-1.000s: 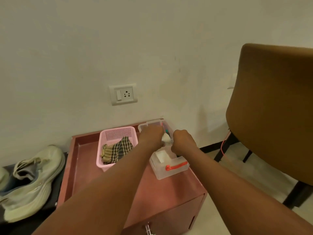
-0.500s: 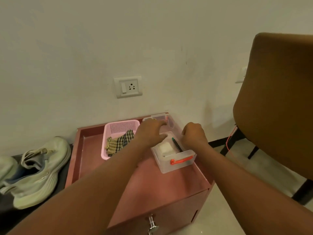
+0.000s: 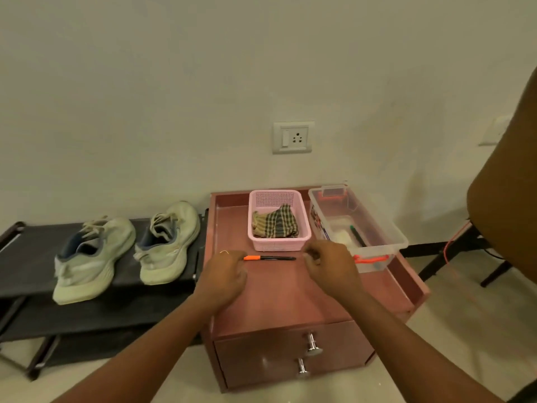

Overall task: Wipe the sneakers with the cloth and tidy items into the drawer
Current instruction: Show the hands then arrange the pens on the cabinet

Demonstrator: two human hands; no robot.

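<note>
Two pale sneakers [image 3: 122, 248] stand on a black rack to the left. A checked cloth [image 3: 274, 225] lies in a pink basket [image 3: 302, 237] on the reddish cabinet [image 3: 290, 295]. Beside the basket is a clear box [image 3: 386, 228] with orange handles, holding a dark pen and something white. An orange-capped pen [image 3: 268, 258] lies on the cabinet top in front of the basket. My left hand [image 3: 223, 274] and right hand [image 3: 331, 264] hover over the cabinet top, fingers loosely curled, holding nothing. Both drawers [image 3: 290, 353] are closed.
A black shoe rack [image 3: 26, 280] sits left of the cabinet. A brown chair [image 3: 505, 199] stands at the right with an orange cable near its legs. A wall socket [image 3: 293, 137] is above the cabinet. The cabinet top has raised side rims.
Both hands have let go of the clear box and drawn back toward me over the cabinet top. The view has swung left and pulled back, showing both sneakers and the drawers.
</note>
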